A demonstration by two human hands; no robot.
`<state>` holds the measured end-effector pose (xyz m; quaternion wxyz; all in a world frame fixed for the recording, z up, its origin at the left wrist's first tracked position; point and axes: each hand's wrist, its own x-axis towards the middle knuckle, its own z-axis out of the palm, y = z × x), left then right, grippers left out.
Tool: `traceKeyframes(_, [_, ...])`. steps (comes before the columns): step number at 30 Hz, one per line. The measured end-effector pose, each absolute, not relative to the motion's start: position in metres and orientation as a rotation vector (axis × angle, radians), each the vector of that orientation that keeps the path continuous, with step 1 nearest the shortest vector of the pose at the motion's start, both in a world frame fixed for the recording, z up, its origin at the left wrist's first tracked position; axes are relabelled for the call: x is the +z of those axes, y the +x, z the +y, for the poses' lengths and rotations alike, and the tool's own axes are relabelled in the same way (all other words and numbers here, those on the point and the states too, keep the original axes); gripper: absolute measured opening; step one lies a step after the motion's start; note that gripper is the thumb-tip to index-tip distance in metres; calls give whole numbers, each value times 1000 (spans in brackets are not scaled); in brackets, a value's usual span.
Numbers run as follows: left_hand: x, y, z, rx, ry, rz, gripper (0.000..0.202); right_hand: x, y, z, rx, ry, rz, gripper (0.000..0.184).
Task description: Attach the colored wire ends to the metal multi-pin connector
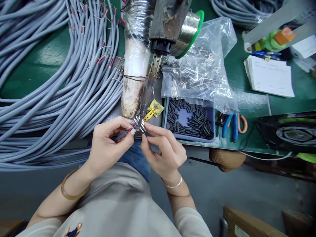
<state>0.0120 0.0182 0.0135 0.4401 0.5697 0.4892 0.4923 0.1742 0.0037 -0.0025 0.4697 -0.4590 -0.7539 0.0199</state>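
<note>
My left hand (107, 143) pinches the stripped end of a grey cable (119, 136), whose thin coloured wires (135, 127) fan out past the fingertips. The fingers of my right hand (165, 149) are closed on a small metal-pinned connector (142, 126) that meets those wires. Just above both hands, a soldering iron (151, 79) points down, its tip close to the connector. Beside the tip are a yellow metal strip (150, 114) and a yellow pad (158, 108), with a fine solder strand (153, 92) above. Fingers partly hide the joints between wires and pins.
Many grey cables (81, 85) cover the left side. A wrapped white tube (134, 65) and solder spool (187, 33) stand ahead. On the right are a tray (190, 136) of black sleeves, a plastic bag (197, 72) of connectors, pliers (229, 126), papers (271, 75) and a black fan (288, 133).
</note>
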Motion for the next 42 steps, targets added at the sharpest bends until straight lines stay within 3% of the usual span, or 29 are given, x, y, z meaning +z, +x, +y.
traceKeyframes(11, [11, 9, 17, 1036, 1068, 1164, 13, -10, 191, 1, 152, -1039, -1870, 11])
traceKeyframes(17, [17, -4, 15, 758, 729, 859, 20, -18, 208, -6, 201, -805, -1995, 28])
traceKeyframes(22, [20, -9, 1, 762, 809, 838, 20, -22, 192, -10, 270, -889, -1955, 10])
traceKeyframes(29, [15, -9, -13, 1028, 978, 890, 22, -11, 173, -19, 803, -1170, -1480, 20])
traceKeyframes(35, [11, -8, -16, 1148, 1258, 884, 3, -4, 174, -13, 1194, -1127, -1333, 28])
traceKeyframes(37, [10, -6, -18, 1174, 1434, 881, 7, -3, 175, -12, 1259, -1107, -1330, 29])
traceKeyframes(39, [8, -3, -19, 1183, 1515, 927, 9, -1, 175, -13, 1157, -1131, -1383, 25])
traceKeyframes(42, [5, 2, -19, 1191, 1338, 1046, 4, 1, 175, -17, 688, -1192, -1513, 7])
